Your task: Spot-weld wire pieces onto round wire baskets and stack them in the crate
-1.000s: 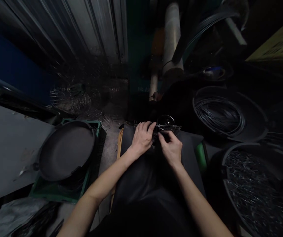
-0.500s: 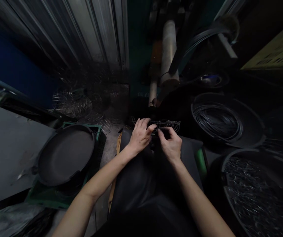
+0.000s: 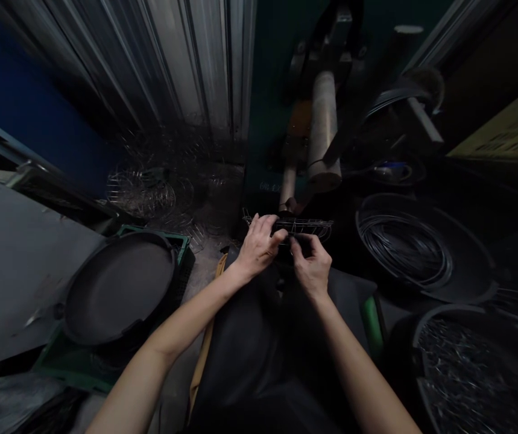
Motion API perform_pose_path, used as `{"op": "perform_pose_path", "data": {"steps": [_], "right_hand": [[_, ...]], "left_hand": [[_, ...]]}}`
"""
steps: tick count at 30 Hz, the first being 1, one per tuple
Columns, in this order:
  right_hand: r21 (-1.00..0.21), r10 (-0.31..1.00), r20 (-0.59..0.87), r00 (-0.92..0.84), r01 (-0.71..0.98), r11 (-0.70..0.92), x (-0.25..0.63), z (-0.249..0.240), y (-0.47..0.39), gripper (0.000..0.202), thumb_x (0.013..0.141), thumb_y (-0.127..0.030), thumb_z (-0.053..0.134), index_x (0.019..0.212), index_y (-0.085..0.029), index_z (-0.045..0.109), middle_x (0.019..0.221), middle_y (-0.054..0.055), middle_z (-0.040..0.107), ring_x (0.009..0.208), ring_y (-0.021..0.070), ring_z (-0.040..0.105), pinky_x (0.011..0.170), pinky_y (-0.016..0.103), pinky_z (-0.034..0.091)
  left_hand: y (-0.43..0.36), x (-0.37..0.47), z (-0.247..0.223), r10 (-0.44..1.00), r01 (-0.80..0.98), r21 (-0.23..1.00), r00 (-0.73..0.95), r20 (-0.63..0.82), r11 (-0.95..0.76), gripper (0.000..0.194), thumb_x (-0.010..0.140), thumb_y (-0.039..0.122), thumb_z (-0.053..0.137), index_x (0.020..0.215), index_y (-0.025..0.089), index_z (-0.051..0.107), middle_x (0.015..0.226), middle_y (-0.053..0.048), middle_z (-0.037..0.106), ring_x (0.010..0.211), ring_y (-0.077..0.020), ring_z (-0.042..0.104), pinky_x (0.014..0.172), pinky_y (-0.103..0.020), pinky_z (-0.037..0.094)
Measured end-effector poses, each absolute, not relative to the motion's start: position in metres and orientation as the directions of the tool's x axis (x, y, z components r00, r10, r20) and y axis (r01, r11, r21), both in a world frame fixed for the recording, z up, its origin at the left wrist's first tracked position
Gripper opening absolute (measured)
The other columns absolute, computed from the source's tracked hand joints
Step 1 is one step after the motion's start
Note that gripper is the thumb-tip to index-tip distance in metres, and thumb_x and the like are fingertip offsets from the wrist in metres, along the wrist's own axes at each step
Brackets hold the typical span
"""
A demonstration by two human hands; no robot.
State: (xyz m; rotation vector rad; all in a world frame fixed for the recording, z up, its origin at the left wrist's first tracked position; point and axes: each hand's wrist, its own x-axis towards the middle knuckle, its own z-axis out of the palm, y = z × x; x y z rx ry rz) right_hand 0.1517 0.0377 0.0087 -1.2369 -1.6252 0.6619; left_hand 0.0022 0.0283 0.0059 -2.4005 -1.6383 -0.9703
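A round, shallow wire rack [image 3: 310,225] is held level over my lap, just below the metal arms of a machine. My left hand [image 3: 257,248] grips its left part, fingers over the wires and thumb toward the middle. My right hand [image 3: 313,265] is closed in a pinch at the rack's near edge, close to the left thumb. What lies between its fingertips is too small and dark to make out. A thick metal cylinder [image 3: 324,129] and a thinner rod [image 3: 288,187] of the machine stand just beyond the rack.
To the left, a dark round pan [image 3: 120,289] rests on a green crate [image 3: 69,361]. Wire racks [image 3: 145,190] lie heaped at the back left. On the right are a basin with wire rings [image 3: 403,247] and a tub of small metal pieces [image 3: 471,374].
The view has tilted slightly upward, so the machine sits lower in the picture. Both hands keep nearly the same hold, and the rack is a little more visible between them.
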Motion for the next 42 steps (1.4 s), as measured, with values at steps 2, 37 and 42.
{"op": "perform_pose_path", "data": {"steps": [2, 37, 42], "right_hand": [[-0.838, 0.931, 0.363, -0.029, 0.426, 0.34, 0.151, 0.008, 0.04, 0.023, 0.086, -0.041, 0.056, 0.09, -0.019, 0.061, 0.084, 0.004, 0.066, 0.075, 0.0167, 0.062, 0.072, 0.03, 0.05], [-0.691, 0.835, 0.54, -0.108, 0.509, 0.513, 0.15, 0.003, 0.056, 0.026, 0.092, -0.039, 0.046, 0.094, -0.018, 0.061, 0.089, 0.007, 0.067, 0.083, 0.018, 0.063, 0.077, 0.031, 0.049], [-0.707, 0.843, 0.526, -0.116, 0.491, 0.509, 0.153, 0.002, 0.055, 0.025, 0.091, -0.039, 0.049, 0.098, -0.019, 0.062, 0.094, 0.007, 0.067, 0.088, 0.0186, 0.063, 0.081, 0.033, 0.05]], "left_hand": [[0.031, 0.002, 0.007, 0.818, 0.858, 0.293, 0.219, 0.532, -0.421, 0.024, 0.086, 0.017, 0.047, 0.109, 0.021, 0.046, 0.127, -0.011, 0.047, 0.124, -0.0233, 0.043, 0.108, -0.057, 0.033], [0.051, -0.001, 0.012, 0.788, 0.867, 0.251, 0.226, 0.573, -0.431, 0.024, 0.084, 0.015, 0.053, 0.107, 0.021, 0.05, 0.128, -0.011, 0.047, 0.125, -0.0242, 0.042, 0.109, -0.057, 0.03], [0.05, -0.001, 0.012, 0.806, 0.864, 0.274, 0.22, 0.549, -0.422, 0.026, 0.084, 0.015, 0.052, 0.109, 0.021, 0.047, 0.128, -0.01, 0.047, 0.125, -0.0239, 0.043, 0.109, -0.058, 0.03]]}}
